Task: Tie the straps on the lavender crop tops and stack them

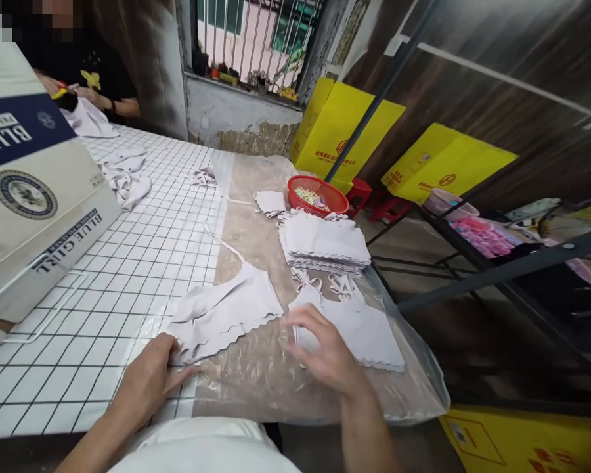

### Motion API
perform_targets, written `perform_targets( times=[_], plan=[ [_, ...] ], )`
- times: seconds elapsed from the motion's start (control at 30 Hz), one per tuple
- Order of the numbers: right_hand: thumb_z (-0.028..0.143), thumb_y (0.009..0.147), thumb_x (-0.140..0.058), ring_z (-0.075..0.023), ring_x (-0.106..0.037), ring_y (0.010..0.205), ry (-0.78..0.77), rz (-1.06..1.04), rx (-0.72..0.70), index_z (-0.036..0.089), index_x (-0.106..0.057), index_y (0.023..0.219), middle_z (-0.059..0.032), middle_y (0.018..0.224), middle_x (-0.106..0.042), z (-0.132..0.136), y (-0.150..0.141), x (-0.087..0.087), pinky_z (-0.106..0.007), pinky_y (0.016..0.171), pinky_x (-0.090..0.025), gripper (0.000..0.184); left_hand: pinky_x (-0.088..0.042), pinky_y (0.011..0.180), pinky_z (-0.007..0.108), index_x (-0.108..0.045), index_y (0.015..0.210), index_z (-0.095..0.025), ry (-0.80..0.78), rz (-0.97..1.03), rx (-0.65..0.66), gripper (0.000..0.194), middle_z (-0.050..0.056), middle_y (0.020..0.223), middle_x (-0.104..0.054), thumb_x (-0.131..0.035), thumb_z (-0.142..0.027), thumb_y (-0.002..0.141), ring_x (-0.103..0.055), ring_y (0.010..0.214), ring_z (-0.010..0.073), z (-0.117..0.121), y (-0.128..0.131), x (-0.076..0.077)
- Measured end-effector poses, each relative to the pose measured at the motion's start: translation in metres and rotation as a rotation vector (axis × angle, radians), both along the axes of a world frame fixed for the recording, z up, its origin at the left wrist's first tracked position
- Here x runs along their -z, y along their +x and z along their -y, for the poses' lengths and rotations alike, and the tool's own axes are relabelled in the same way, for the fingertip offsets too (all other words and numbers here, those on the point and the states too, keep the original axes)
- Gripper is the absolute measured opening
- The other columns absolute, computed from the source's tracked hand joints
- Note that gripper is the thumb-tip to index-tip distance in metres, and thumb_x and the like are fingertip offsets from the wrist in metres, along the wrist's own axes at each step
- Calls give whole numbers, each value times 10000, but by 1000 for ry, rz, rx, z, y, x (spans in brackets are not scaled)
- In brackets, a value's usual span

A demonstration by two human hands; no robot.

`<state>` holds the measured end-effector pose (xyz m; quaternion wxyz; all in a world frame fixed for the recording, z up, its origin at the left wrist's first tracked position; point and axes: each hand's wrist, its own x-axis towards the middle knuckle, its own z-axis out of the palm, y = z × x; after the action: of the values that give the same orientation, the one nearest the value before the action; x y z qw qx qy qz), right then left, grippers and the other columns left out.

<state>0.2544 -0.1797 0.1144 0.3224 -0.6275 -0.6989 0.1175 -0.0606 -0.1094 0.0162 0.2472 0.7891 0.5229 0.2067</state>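
A pale lilac strappy crop top (231, 302) with a wavy hem lies on the clear plastic sheet in front of me. My left hand (150, 371) rests at its lower left edge, fingertips touching the fabric and thumb spread away. Over the gap to the right, my right hand (325, 348) is slightly blurred, fingers apart with nothing in them. It partly covers a second, neatly laid crop top (364, 328), whose straps are bunched at its top. Behind that, a stack of pale fabric pieces (322, 240) with scalloped edges sits on the sheet.
A red plastic basket (318, 196) with small pieces stands behind the stack. At left, a large cardboard box (44, 217) rises beside crumpled garments (125, 177). A person (98, 85) handles fabric at the far left. Yellow boxes (345, 131) and a metal rack (473, 263) stand right.
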Motion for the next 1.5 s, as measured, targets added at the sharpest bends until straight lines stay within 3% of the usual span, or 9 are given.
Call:
perform_targets(
  times=[0.2,0.4,0.7,0.77,0.87,1.0,1.13,1.3,1.5],
  plan=[
    [207,898,-524,-248,-613,1009,-111,103,174,208,-633,1046,-101,1043,-623,-45,15,67,-406,895,-521,183,-432,569,294,-530,744,-224,-92,43,112,342,9,752,-574,-558,-551,841,-542,641,184,-23,-3,-5],
    [201,877,-552,-267,-596,974,-137,282,140,217,-646,983,-91,978,-629,-54,25,96,-408,839,-513,143,-468,674,358,-629,856,-213,66,72,107,281,99,932,-610,-486,-455,860,-568,859,260,-72,7,-11],
    [210,893,-562,-237,-602,933,-130,244,136,212,-658,995,-80,973,-636,-51,31,107,-378,822,-503,141,-439,571,308,-410,615,-222,-776,689,164,473,-6,591,-478,-540,-643,787,-460,560,147,-113,13,-43],
    [206,888,-569,-239,-606,935,-123,227,136,201,-659,993,-81,968,-635,-51,31,106,-377,823,-508,139,-437,575,311,-418,646,-224,-686,622,29,503,-3,618,-486,-527,-699,771,-473,584,157,-117,12,-42],
    [203,875,-585,-246,-611,951,-135,210,119,188,-656,1013,-87,987,-628,-49,32,103,-388,839,-517,156,-478,726,372,-527,843,-210,-248,347,-171,474,57,854,-606,-578,-674,764,-562,824,236,-106,10,-30],
    [258,834,-668,-245,-615,1005,-160,160,28,196,-629,1095,-93,1080,-607,-44,37,98,-387,887,-521,271,-460,845,431,-540,1001,-207,154,125,-56,430,99,1027,-608,-608,-592,821,-541,972,283,-62,10,-6],
    [276,868,-625,-236,-626,1011,-163,127,26,212,-618,1115,-88,1086,-608,-45,43,99,-377,883,-528,255,-455,768,392,-547,963,-208,184,61,-56,265,87,963,-601,-574,-459,880,-535,887,261,-33,19,10],
    [243,924,-516,-233,-629,956,-177,119,59,214,-647,1018,-82,984,-632,-49,44,100,-388,868,-528,164,-438,671,347,-536,810,-226,130,82,-66,111,54,802,-608,-439,-241,861,-548,765,230,-37,23,7],
    [311,856,-674,-240,-615,1021,-207,148,55,206,-622,1112,-93,1089,-609,-44,30,88,-383,894,-524,281,-384,512,273,-488,798,-234,-237,271,-240,161,-37,610,-533,-473,-391,833,-473,506,149,-38,23,-8]
  ],
)
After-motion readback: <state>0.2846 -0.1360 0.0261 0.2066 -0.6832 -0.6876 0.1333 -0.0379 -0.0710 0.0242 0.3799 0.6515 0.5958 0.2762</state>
